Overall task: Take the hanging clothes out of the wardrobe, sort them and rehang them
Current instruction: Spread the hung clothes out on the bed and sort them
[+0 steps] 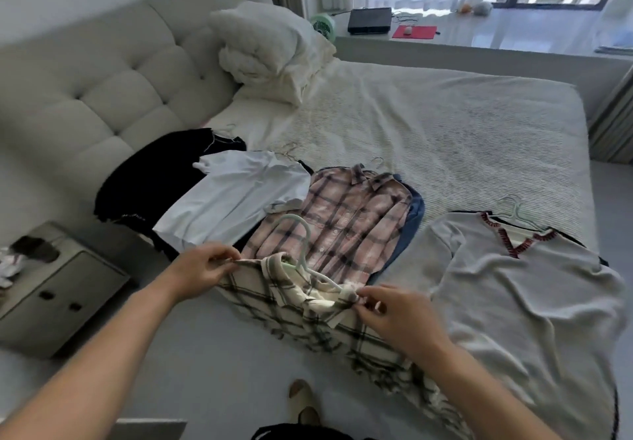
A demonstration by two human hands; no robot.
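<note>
I hold a cream shirt with dark checks by its shoulders over the near edge of the bed; it hangs on a pale green hanger. My left hand pinches its left shoulder and my right hand pinches its right shoulder. Behind it on the bed lie a pink plaid shirt over a blue garment, a white shirt, a black garment, and a grey sweater with red V-neck trim, each on a hanger.
The bed has a white pillow against a tufted headboard. A grey nightstand stands at the left. A window ledge behind holds a green fan, a black box and a red pad. A slipper is on the floor.
</note>
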